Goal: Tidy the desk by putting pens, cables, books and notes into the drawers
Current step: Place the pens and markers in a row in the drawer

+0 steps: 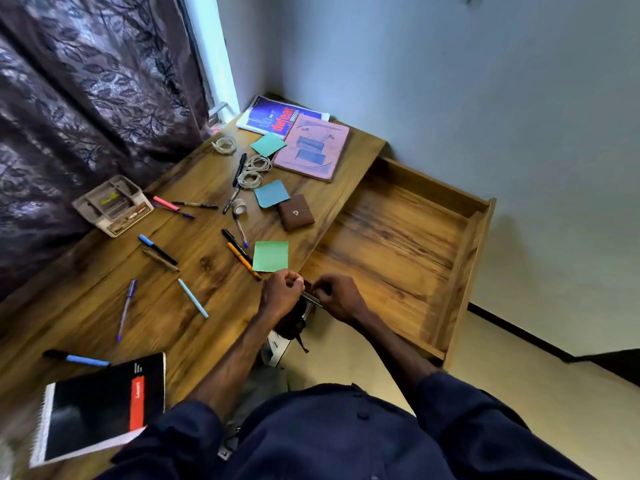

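My left hand (281, 292) and my right hand (335, 296) meet at the desk's front edge beside the open wooden drawer (460, 268). Both pinch a thin metallic bar (312, 298) that sits over a dark object just below the desk edge; what it is stays unclear. Several pens lie scattered on the desk (194, 251), among them an orange pen (243, 260) and a light blue pen (193, 298). A green note (270, 256), a blue note (271, 194) and a teal note (268, 144) lie further back, next to coiled white cables (254, 170).
A black spiral notebook (100, 407) lies near left. A pink book (311, 147) and a blue book (273, 116) sit at the back, a brown wallet (296, 212) and tape roll (239, 206) mid-desk, a grey organiser tray (112, 205) left. A curtain hangs behind the desk.
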A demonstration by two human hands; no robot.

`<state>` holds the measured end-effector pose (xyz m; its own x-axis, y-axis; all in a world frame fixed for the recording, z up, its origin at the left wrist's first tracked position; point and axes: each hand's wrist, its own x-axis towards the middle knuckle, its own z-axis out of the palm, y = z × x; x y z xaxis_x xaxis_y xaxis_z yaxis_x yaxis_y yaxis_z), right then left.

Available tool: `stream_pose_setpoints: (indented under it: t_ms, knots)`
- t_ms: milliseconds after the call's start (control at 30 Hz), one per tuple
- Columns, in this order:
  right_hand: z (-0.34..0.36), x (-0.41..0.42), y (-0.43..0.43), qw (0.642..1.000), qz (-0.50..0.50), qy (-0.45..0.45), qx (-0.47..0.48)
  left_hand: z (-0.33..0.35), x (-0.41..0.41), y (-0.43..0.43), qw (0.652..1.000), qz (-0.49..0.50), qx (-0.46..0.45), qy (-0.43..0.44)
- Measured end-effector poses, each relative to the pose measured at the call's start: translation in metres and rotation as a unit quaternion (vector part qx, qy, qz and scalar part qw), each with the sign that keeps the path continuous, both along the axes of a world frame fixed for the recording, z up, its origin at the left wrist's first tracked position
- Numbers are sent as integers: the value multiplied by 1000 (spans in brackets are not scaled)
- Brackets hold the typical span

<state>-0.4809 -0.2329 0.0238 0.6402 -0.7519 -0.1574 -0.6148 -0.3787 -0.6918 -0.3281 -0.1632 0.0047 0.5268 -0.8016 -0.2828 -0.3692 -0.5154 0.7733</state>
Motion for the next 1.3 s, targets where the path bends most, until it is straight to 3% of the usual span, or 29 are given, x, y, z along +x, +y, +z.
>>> stream_pose_setpoints:
  t_ms: [400,700,1033,1300]
  knots:
    - [-9,-69,-56,997,76,-12,12,-7,-94,-9,994,110,-7,12]
    - [-15,-115,-49,993,110,-16,43,-2,-156,-5,989,144,22,13]
    - [-10,-103,-48,989,138,-34,32,5,-145,-2,983,181,20,16]
    - [-17,-60,-34,985,141,-69,69,13,-117,19,963,269,4,-2]
